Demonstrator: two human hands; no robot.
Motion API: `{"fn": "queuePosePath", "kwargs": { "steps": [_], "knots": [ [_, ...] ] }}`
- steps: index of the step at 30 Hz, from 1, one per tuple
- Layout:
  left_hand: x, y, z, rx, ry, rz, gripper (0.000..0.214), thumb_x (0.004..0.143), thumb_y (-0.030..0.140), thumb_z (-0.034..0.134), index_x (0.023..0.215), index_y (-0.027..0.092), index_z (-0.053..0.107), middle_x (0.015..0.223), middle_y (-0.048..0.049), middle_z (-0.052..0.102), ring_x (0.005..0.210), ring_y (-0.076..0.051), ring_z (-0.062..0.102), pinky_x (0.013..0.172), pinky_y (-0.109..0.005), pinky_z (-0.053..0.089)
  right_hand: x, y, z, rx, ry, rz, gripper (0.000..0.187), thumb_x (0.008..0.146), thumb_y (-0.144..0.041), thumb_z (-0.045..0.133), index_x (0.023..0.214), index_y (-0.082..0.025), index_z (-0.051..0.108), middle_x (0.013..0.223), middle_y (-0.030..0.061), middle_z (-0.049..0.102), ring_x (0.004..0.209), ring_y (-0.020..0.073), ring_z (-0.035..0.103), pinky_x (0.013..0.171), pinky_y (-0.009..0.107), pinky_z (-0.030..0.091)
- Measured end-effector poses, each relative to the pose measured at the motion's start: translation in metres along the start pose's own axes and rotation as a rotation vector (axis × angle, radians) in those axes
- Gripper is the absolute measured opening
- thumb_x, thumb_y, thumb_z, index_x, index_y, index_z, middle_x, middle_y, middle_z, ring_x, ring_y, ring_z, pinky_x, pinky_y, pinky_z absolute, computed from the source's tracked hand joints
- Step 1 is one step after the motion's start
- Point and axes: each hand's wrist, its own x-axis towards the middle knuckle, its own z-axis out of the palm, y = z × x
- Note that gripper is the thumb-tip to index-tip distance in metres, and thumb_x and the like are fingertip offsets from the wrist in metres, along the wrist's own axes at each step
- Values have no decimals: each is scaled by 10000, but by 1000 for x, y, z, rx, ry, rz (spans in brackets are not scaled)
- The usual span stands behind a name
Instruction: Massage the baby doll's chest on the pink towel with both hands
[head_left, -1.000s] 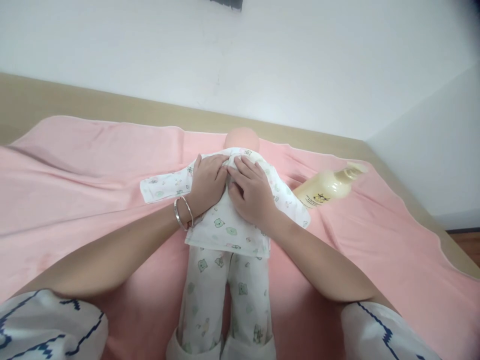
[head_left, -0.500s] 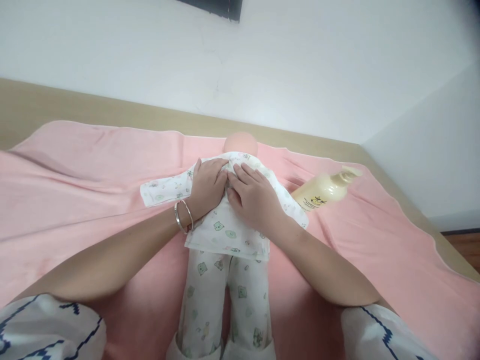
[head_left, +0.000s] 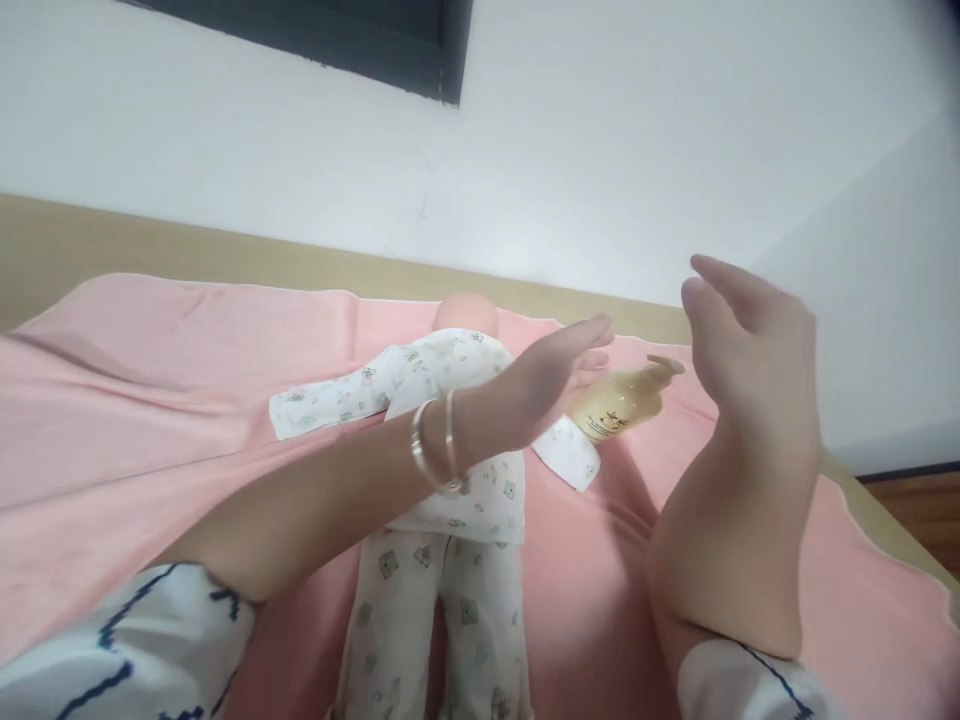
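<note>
A doll in white printed pyjamas lies stretched out on a pink blanket point(head_left: 180, 350), its bald head point(head_left: 466, 313) at the far end. My left hand point(head_left: 551, 385), with two silver bangles at the wrist, is lifted over the right side of the pyjama top point(head_left: 450, 370); its fingers are stretched out and hold nothing. Raised higher on the right is my right hand point(head_left: 754, 340), its fingers bent a little, apart from the thumb, with nothing visible in them. Between the hands a yellow pump bottle point(head_left: 619, 405) lies tilted beside the doll's sleeve point(head_left: 568, 452). The pyjama trousers point(head_left: 442, 620) stretch towards me.
The blanket covers a tan surface point(head_left: 225, 240) whose far edge meets a white wall point(head_left: 300, 150). A dark panel point(head_left: 360, 40) is at the top of the wall. Brown wood point(head_left: 911, 515) shows at the far right.
Both hands have come off the doll's top, where they lay flat side by side. They moved right, the right hand farther and higher. The view has tilted up slightly.
</note>
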Motion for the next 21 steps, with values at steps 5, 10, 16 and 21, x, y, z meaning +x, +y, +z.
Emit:
{"fn": "queuePosePath", "kwargs": {
  "steps": [5, 10, 16, 21],
  "knots": [
    [54, -2, 33, -516, 17, -156, 577, 1069, 533, 374, 1491, 165, 511, 1638, -160, 471, 1594, -268, 411, 1247, -352, 453, 18, 20, 23, 70, -79, 23, 578, 1072, -586, 400, 1343, -210, 746, 1427, 155, 686, 1434, 349, 569, 1180, 532, 484],
    [59, 2, 41, -682, -100, -168, 535, 1112, 447, 251, 1312, 145, 645, 1298, -166, 704, 1268, -258, 686, 1093, -337, 569, 22, 30, 38, 38, -297, -21, 815, 1017, -835, 291, 1170, -195, 772, 1214, 181, 766, 1181, 382, 709, 1016, 531, 559],
    [44, 4, 26, -708, -34, -213, 581, 1079, 447, 326, 1452, 82, 579, 1337, -212, 705, 1311, -288, 686, 1086, -384, 591, 26, 31, 45, -217, -422, -95, 830, 1034, -803, 181, 975, -198, 746, 1049, 180, 787, 1051, 384, 736, 929, 492, 560],
    [4, -3, 5, -570, -106, -333, 769, 1058, 530, 326, 1585, -24, 407, 1568, -255, 569, 1500, -284, 551, 1307, -446, 398, 29, 37, 42, -203, -416, -72, 715, 1053, -721, 273, 1105, -182, 739, 1204, 194, 765, 1144, 396, 713, 1006, 541, 545]
  ]
}}
